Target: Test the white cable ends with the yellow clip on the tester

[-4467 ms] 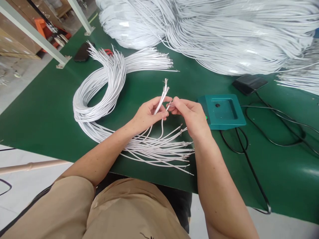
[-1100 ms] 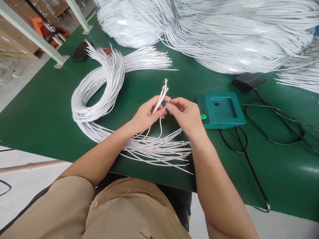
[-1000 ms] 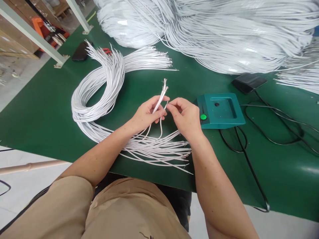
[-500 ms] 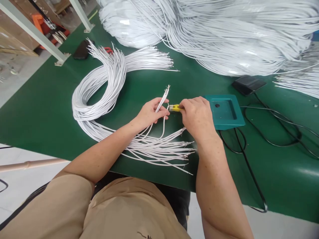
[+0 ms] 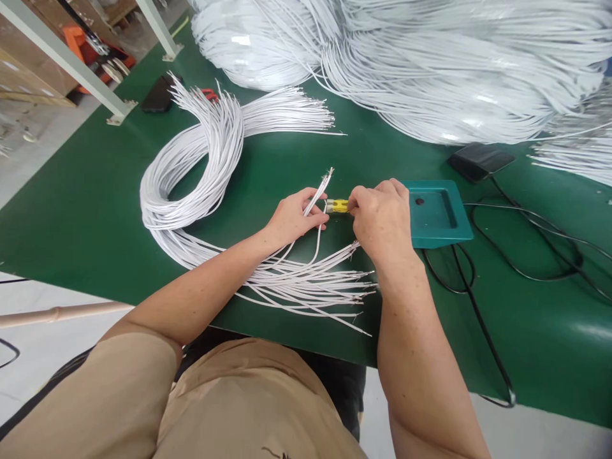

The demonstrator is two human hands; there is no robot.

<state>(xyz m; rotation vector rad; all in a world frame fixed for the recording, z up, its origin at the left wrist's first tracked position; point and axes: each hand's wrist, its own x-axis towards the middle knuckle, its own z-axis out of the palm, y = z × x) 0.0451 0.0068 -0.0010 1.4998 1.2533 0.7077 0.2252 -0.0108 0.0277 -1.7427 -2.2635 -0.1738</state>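
Green, flat tabletop (image 5: 86, 210) fills the head view. Left hand (image 5: 296, 217) pinches several thin white wires (image 5: 315, 200), frayed ends above the grip. Right hand (image 5: 382, 220) holds a yellow, metal-tipped tool (image 5: 340, 206) just beside one separate white wire (image 5: 319, 242); contact is unclear. Working this wire seems the present step, probably needing steady hold next.

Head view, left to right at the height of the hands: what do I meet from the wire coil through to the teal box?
White wire coil → left hand → yellow-handled tool → right hand → teal box.
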